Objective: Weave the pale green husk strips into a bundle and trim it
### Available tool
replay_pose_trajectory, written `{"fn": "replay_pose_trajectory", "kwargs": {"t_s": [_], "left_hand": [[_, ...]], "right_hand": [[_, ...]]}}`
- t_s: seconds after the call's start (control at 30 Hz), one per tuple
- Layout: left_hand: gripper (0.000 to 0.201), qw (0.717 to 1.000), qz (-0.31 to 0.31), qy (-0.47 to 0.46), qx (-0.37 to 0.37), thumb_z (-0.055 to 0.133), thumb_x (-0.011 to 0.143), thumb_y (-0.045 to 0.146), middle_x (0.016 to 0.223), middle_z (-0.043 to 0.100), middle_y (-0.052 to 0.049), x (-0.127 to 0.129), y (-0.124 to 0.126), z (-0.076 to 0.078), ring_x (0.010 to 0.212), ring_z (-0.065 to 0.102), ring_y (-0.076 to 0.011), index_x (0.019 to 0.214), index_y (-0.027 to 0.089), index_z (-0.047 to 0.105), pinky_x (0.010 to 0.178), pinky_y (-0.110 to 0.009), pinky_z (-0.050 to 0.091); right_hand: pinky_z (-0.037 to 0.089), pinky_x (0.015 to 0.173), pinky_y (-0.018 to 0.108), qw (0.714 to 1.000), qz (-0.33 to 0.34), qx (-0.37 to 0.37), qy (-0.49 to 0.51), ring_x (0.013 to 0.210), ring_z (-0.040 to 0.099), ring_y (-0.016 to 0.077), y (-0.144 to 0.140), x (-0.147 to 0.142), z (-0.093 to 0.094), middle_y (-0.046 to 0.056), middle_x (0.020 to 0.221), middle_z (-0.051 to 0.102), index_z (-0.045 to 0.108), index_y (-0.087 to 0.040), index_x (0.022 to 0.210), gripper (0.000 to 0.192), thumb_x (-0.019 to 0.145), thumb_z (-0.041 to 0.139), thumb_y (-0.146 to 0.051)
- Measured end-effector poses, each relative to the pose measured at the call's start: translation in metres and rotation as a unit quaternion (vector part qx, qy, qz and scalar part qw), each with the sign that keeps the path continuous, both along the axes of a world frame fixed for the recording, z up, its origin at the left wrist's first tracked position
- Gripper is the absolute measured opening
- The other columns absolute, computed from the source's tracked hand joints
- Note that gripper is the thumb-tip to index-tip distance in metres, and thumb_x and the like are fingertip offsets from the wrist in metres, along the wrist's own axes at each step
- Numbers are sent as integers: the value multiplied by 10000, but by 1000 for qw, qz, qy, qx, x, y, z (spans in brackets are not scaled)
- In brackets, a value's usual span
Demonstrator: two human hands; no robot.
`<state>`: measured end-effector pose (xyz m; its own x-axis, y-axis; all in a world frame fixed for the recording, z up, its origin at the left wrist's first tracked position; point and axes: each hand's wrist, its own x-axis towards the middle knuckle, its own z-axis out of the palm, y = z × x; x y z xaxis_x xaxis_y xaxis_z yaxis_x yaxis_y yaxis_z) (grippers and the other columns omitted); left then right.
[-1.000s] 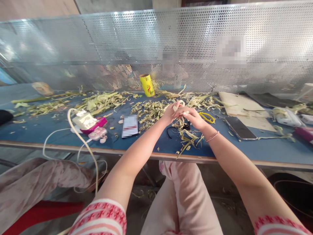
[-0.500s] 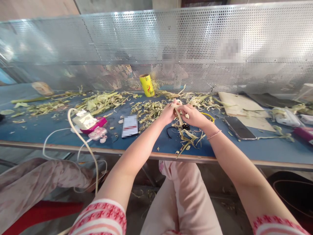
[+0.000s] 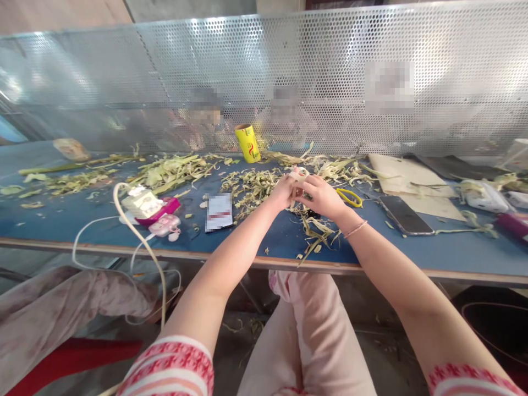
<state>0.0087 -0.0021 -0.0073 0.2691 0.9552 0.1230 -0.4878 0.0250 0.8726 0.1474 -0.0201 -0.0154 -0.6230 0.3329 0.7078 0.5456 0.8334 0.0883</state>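
Note:
My left hand (image 3: 284, 191) and my right hand (image 3: 319, 195) meet over the middle of the blue table. Between their fingers is a pale, looped strip of dried leaf (image 3: 300, 175); its lower end hangs down between the palms. Both hands are closed on it, with some fingertips hidden behind the strip. Under them lie shredded dry leaf strips (image 3: 315, 234) and a small black item mostly covered by my right hand. Just right of that hand rests a yellow-handled tool (image 3: 350, 197), probably scissors. A heap of curled leaf scraps (image 3: 258, 187) spreads to the left.
A yellow cardboard tube (image 3: 247, 144) stands by the perforated metal screen (image 3: 165, 82). A phone (image 3: 405, 215) lies right, beside brown card (image 3: 412, 176). Left are a lit phone (image 3: 219, 212) and a power strip with cables (image 3: 145, 203). Another person's leg (image 3: 74, 308) shows lower left.
The strip has been drawn into a rounder loop above my fingers, and less of it hangs below. My right hand has shifted slightly left, uncovering more of the yellow handles.

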Motion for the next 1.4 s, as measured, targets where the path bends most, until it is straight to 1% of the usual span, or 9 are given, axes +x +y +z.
{"fn": "replay_pose_trajectory", "kwargs": {"t_s": [0.1, 0.23, 0.43, 0.6, 0.73, 0.87, 1.03, 1.2, 1.4], "left_hand": [[358, 1000, -2, -9, -22, 619, 806, 480, 580, 550, 21, 0, 0, 2, 476, 496, -62, 736, 135, 553, 459, -195, 357], [350, 998, 2, -24, -50, 611, 820, 455, 555, 520, 35, -1, 1, 5, 468, 486, -54, 695, 140, 525, 471, -192, 360], [295, 997, -37, -29, -64, 605, 839, 375, 558, 522, 33, -2, 2, 6, 475, 489, -61, 676, 147, 512, 473, -197, 365], [320, 998, -8, -36, -47, 606, 829, 436, 556, 518, 31, -1, 5, 3, 481, 487, -67, 709, 150, 523, 459, -195, 357], [379, 1000, -6, -19, -21, 594, 817, 502, 552, 512, 31, 0, 6, -1, 472, 478, -62, 694, 152, 516, 469, -196, 375], [442, 1000, -5, -2, 21, 581, 792, 563, 509, 463, 44, 2, 4, -2, 431, 433, -53, 642, 161, 477, 451, -199, 356], [421, 995, 2, 36, 90, 626, 778, 514, 494, 430, 56, 3, 0, -3, 425, 374, -27, 620, 153, 479, 457, -186, 307], [358, 985, -11, 101, 138, 740, 686, 456, 506, 460, 61, 1, 3, -8, 430, 378, -22, 682, 146, 560, 461, -190, 270], [323, 979, -14, 141, 148, 783, 651, 381, 516, 474, 66, 1, 8, -13, 439, 401, -28, 703, 148, 566, 462, -194, 251]], "right_hand": [[469, 848, 400, 1000, -13, 20, -9, 907, 544, 226, 2, -2, -3, 107, 983, 605, 593, -191, 1109, 242, 915, 450, -204], [461, 826, 394, 999, -13, 22, -23, 912, 514, 230, 4, -3, -6, 118, 990, 589, 586, -180, 1108, 290, 891, 404, -121], [442, 847, 404, 999, -31, 2, -31, 857, 498, 223, 4, -4, -5, 99, 917, 558, 636, -204, 1043, 238, 923, 431, -225], [444, 811, 368, 996, 30, -64, 56, 832, 523, 204, 3, -5, -3, 88, 863, 578, 654, -198, 927, 227, 930, 451, -299], [440, 709, 311, 963, 54, -180, 192, 717, 535, 162, -2, -9, 1, 54, 785, 611, 631, -183, 830, 250, 905, 485, -373], [439, 634, 281, 903, 49, -304, 298, 582, 518, 125, -4, -12, 5, -6, 584, 562, 528, -196, 699, 356, 880, 486, -499], [351, 424, 237, 833, 48, -404, 375, 374, 442, 90, -2, -10, 8, -53, 463, 525, 462, -224, 763, 429, 801, 523, -647], [219, 329, 225, 820, 12, -419, 389, 281, 310, 69, 0, -6, 9, -96, 363, 419, 469, -231, 768, 406, 781, 573, -623], [219, 324, 218, 817, -22, -424, 391, 281, 309, 66, 6, -4, 5, -95, 364, 421, 459, -231, 764, 362, 795, 591, -566]]}}
